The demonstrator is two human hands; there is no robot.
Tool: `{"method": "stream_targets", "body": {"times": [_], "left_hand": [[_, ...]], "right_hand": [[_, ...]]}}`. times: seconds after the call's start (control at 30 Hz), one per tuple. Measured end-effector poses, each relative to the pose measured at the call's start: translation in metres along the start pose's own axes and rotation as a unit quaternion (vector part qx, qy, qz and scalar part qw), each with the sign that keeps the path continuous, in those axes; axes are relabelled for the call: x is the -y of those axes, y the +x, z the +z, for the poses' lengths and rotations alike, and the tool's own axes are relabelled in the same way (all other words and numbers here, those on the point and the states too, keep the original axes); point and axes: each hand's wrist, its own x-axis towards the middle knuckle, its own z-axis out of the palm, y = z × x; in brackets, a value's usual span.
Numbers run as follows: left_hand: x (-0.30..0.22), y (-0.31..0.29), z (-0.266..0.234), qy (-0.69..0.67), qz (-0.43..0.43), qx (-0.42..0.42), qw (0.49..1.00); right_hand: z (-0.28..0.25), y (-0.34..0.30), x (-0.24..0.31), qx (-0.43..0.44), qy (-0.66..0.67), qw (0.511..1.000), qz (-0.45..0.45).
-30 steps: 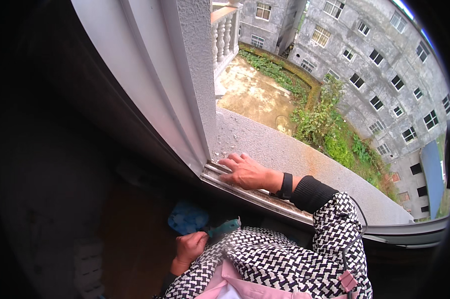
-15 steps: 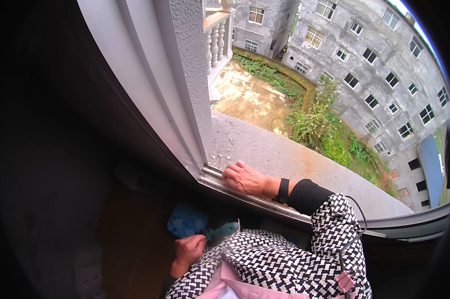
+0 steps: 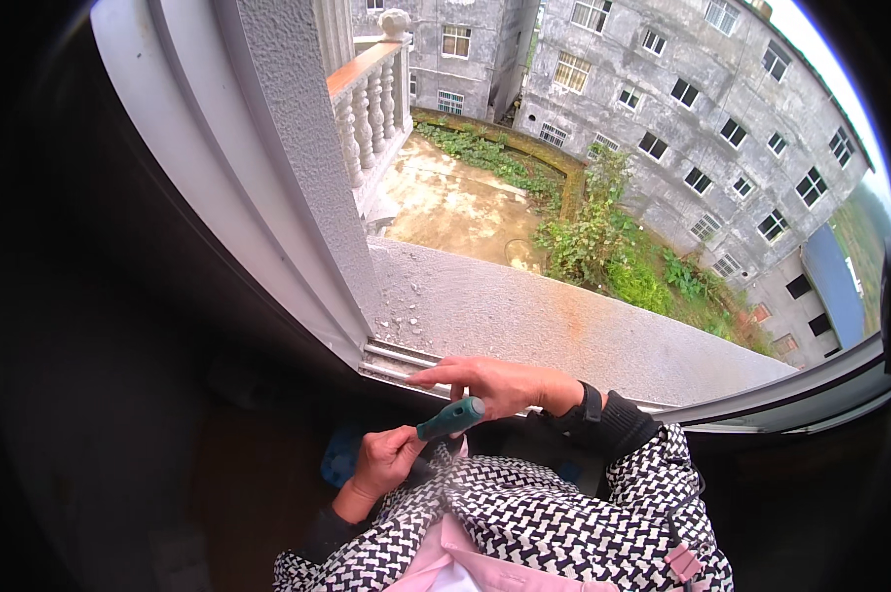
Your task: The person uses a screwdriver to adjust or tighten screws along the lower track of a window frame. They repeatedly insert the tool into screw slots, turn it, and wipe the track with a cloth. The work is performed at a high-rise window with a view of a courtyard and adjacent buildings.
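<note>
My left hand is closed around a hand tool with a teal handle; its working end is hidden, so I cannot make out its kind. The rounded grey butt of that handle points up to the right, close under my right hand. This hand hovers over the sliding-window track, fingers partly stretched and the index finger pointing left along it. Nothing shows in its grasp. Crumbs of pale debris lie on the concrete sill beyond the track and inside its left end.
A white window frame rises at the left, beside a rough grey wall edge. Low in the dark room lies a blue patterned item. Outside are a balustrade, a yard with plants and a grey building.
My right hand has lifted off the track and its fingers have straightened. My left hand has risen with the teal-handled tool, bringing it near the right hand. The view has shifted rightward.
</note>
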Motion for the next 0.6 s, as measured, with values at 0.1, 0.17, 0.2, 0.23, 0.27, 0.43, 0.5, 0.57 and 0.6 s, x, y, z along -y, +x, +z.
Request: {"method": "stream_targets", "body": {"times": [0.1,0.17,0.2,0.23,0.27,0.43,0.5,0.57,0.6], "left_hand": [[-0.009,0.03,0.01,-0.036,0.106,-0.02,0.994],[-0.014,0.042,0.015,-0.042,0.12,-0.012,0.992],[-0.014,0.048,0.017,-0.049,0.101,-0.005,0.994],[-0.011,0.054,0.017,-0.057,0.071,0.006,0.996],[-0.002,0.065,0.008,0.038,0.147,0.012,0.988],[0.049,0.107,0.007,0.177,0.142,-0.16,0.961],[0.068,0.116,0.011,0.221,0.133,-0.174,0.95],[0.08,0.119,0.016,0.254,0.117,-0.165,0.946],[0.083,0.119,0.018,0.27,0.103,-0.155,0.945]], "right_hand": [[0.035,0.011,0.012,-0.055,0.08,0.988,-0.124],[0.034,0.005,0.017,-0.114,0.119,0.983,-0.085],[0.028,0.0,0.019,-0.132,0.11,0.984,-0.046],[0.021,-0.006,0.021,-0.154,0.105,0.983,0.003],[0.012,-0.013,0.024,-0.189,0.139,0.97,0.06],[-0.019,-0.011,0.021,-0.305,0.124,0.922,0.204],[-0.017,-0.001,0.016,-0.294,0.12,0.917,0.242],[-0.014,0.008,0.011,-0.314,0.048,0.922,0.222],[-0.013,0.013,0.011,-0.317,0.009,0.925,0.207]]}}
